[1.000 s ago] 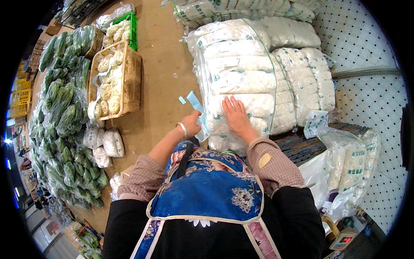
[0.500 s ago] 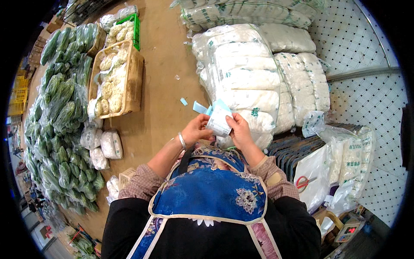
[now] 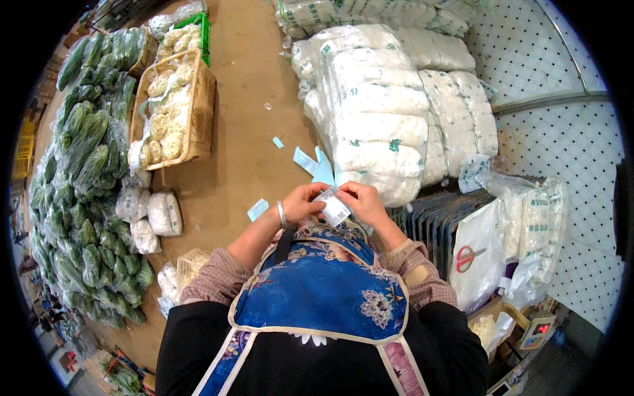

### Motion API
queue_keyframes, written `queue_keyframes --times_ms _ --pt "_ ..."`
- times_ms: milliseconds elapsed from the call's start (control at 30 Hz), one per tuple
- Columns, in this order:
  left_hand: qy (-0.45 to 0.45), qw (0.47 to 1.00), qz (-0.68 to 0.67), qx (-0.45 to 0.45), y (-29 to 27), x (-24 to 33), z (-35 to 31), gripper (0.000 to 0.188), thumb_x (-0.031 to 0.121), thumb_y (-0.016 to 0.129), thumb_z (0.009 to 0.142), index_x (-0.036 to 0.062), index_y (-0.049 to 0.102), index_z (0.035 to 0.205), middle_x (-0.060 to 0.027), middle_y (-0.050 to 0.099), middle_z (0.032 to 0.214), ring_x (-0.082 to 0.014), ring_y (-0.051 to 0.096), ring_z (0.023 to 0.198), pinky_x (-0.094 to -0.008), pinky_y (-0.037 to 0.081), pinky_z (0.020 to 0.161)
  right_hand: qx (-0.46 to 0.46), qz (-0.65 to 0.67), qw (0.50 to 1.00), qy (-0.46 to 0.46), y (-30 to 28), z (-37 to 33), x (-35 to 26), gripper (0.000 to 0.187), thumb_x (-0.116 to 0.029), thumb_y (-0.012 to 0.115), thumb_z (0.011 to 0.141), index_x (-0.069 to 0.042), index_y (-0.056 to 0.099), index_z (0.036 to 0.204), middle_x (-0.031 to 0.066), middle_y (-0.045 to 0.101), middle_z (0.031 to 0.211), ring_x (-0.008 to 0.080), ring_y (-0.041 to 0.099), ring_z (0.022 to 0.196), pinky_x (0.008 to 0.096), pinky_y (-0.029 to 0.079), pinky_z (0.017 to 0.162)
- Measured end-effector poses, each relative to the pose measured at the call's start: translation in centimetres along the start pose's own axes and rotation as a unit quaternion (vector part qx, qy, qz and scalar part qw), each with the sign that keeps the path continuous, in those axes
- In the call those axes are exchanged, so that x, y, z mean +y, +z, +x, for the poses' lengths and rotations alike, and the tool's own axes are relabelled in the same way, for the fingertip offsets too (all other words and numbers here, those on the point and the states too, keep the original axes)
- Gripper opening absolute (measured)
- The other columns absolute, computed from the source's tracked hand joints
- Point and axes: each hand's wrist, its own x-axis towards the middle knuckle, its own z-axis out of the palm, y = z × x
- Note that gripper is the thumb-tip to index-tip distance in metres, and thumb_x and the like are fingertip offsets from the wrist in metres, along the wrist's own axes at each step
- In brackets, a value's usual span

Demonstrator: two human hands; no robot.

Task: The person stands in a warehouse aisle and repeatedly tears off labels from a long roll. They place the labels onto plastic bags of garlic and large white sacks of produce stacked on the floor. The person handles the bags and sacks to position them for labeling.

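Note:
A small white printed label (image 3: 333,208) is pinched between my two hands in front of my chest. My left hand (image 3: 300,203), with a silver bangle at the wrist, grips its left side. On its upper right edge, the fingers of my right hand (image 3: 363,202) are closed. Just beyond my fingertips is a pale blue paper strip (image 3: 322,170), bent to one side; whether it still joins the label I cannot tell. A blue paper scrap (image 3: 257,210) shows beside my left forearm, and a smaller blue scrap (image 3: 277,142) lies on the brown floor farther off.
Large clear bags of white packs (image 3: 380,112) are stacked ahead to the right. Bagged green vegetables (image 3: 86,171) and a tan crate (image 3: 210,109) of pale produce stand left. At right, red-handled scissors (image 3: 466,259) rest on white plastic beside dark stacked racks (image 3: 439,221).
The label has turned and come down closer to me, with both hands. A blue scrap now shows beside my left forearm. The view has shifted slightly.

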Motion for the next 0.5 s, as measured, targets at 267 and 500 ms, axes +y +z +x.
queue_keyframes --times_ms 267,500 --pt "-0.049 0.828 0.557 0.028 -4.4 -6.5 2.9 0.051 0.008 0.049 0.075 0.0119 0.03 0.123 -0.0201 0.056 0.086 -0.033 0.055 0.08 -0.0377 0.045 0.069 0.156 0.214 0.942 0.207 -8.6 3.0 10.6 0.021 -0.025 0.052 0.08 -0.005 0.058 0.082 0.0009 0.056 0.071 0.0097 0.051 0.059 0.0243 0.041 0.048" --pt "-0.083 0.757 0.648 0.002 5.1 2.8 15.0 0.059 0.01 0.046 0.076 0.0153 0.018 0.128 -0.0214 0.055 0.09 -0.035 0.055 0.084 -0.0395 0.044 0.072 0.195 -0.259 0.939 -0.111 -12.4 9.0 5.3 0.021 -0.021 0.051 0.076 -0.002 0.053 0.068 0.0131 0.051 0.059 0.0264 0.051 0.055 0.0349 0.041 0.054"
